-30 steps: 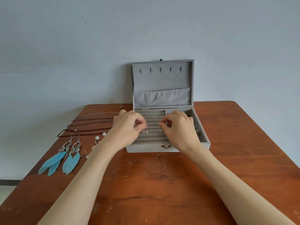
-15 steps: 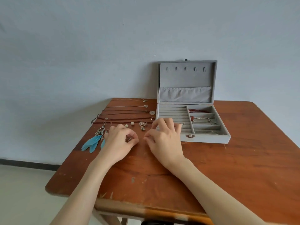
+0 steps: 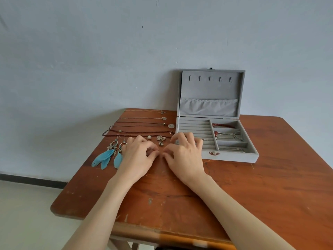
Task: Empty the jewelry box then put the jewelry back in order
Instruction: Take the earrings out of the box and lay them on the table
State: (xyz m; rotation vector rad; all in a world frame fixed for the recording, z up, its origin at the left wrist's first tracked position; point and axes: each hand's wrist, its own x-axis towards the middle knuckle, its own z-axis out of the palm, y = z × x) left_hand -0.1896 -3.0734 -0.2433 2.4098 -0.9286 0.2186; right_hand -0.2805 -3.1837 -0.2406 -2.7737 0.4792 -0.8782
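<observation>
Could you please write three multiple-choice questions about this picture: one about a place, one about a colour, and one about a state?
1. Where do the feather earrings lie?
A. inside the jewelry box
B. on the table, left of the left hand
C. hanging from the lid

2. What colour are the feathers?
A. blue
B. red
C. yellow

3. In what state is the jewelry box?
A. closed and latched
B. open, lid upright
C. turned upside down

Answers:
1 B: the earrings rest on the wooden table beside the left hand, outside the box.
2 A: both feathers are light blue.
3 B: the lid stands upright against the wall, and bracelets show in the right compartments.
</observation>
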